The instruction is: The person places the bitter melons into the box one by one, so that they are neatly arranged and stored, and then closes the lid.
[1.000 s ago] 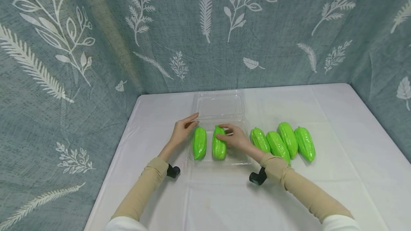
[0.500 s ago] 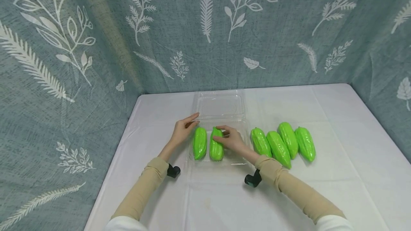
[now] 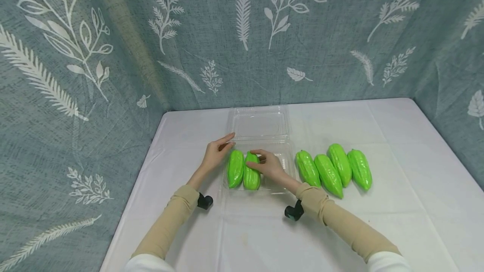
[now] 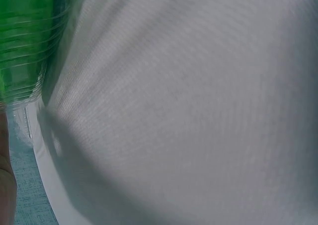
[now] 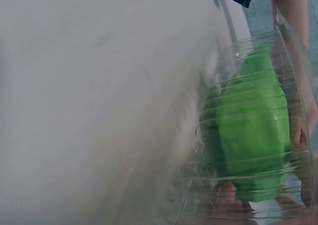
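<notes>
In the head view, a clear plastic clamshell container [image 3: 277,186] lies with its lid [image 3: 258,121] folded back. Two glossy green ribbed gourds stand side by side in its base: one gourd [image 3: 235,170] at the left wall, the other [image 3: 251,179] just right of it. My right hand [image 3: 271,165] grips this second gourd near its upper end, thumb and fingers on it. My left hand [image 3: 214,154] holds the container's back left corner between thumb and forefinger. Through the ridged wall, the right wrist view shows a green gourd [image 5: 253,130].
Several more green gourds [image 3: 328,175] lie in a leaning group right of the container. A white cloth [image 3: 257,234] covers the table. Behind and to the left hangs a blue-green curtain [image 3: 211,20] with a leaf print.
My right hand has moved left with the second gourd, closing the gap to the first one. The left hand and the container have stayed in place.
</notes>
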`<state>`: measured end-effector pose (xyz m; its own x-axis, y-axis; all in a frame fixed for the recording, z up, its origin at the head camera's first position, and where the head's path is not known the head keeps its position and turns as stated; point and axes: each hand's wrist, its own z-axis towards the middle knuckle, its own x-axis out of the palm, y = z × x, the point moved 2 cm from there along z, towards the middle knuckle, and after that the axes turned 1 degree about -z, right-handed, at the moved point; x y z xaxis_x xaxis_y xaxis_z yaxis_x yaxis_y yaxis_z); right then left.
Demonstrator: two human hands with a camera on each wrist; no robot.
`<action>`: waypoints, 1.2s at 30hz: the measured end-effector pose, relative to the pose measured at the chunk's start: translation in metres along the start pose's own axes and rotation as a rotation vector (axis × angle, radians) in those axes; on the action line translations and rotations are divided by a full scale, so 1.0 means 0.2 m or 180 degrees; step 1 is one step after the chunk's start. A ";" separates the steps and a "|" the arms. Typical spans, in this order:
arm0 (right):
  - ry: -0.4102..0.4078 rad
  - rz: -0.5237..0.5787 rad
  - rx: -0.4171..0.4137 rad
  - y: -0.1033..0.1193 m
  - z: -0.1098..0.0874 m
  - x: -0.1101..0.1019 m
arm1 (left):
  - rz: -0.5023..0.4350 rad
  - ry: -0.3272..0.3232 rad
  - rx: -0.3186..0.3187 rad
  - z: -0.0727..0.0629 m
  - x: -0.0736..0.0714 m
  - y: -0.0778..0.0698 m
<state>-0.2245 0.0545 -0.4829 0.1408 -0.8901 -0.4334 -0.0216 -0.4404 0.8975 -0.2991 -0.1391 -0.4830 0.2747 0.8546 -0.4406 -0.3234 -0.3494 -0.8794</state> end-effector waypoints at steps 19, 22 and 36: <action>0.0023 -0.0222 0.0007 0.02 -0.02 0.01 | 0.0077 -0.0006 0.0038 -0.03 0.00 -0.10; 0.0027 -0.0235 -0.0030 0.02 -0.02 0.01 | 0.0080 -0.0030 -0.0011 -0.01 0.00 -0.03; 0.0069 -0.0290 -0.0247 0.01 -0.01 0.01 | 0.0019 0.0070 0.0004 -0.06 -0.02 -0.21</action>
<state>-0.2217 0.0532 -0.4820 0.1601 -0.8438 -0.5122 0.0688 -0.5081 0.8585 -0.2762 -0.1329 -0.4454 0.2926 0.8439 -0.4497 -0.3261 -0.3540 -0.8766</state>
